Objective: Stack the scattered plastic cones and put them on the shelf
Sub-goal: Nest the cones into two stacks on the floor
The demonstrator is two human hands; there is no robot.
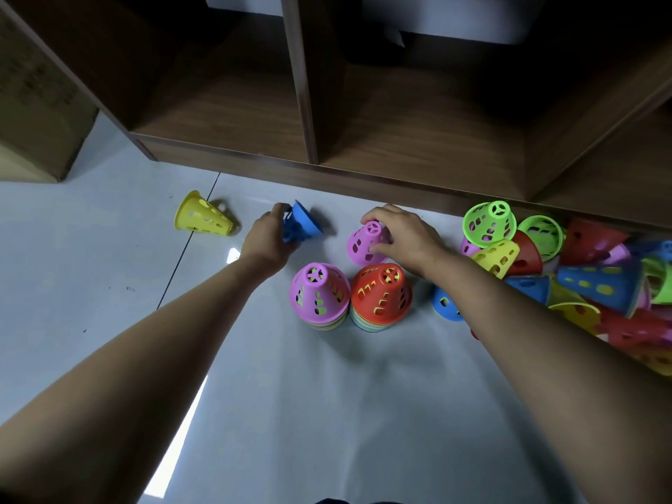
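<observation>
Left hand (267, 236) grips a tilted blue cone (303, 221) on the floor (109, 285). Right hand (403, 232) curls over a pink cone (363, 245) beside two stacks, pink-topped stack (318, 294) and red-topped stack (381, 291). A yellow cone (202, 217) lies left; a loose cone pile (582, 278) sits right, below the shelf (363, 140).

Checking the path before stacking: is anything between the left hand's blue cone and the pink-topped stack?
Nothing visible: only bare floor lies between the blue cone, gripped by the left hand, and the pink-topped stack.
</observation>
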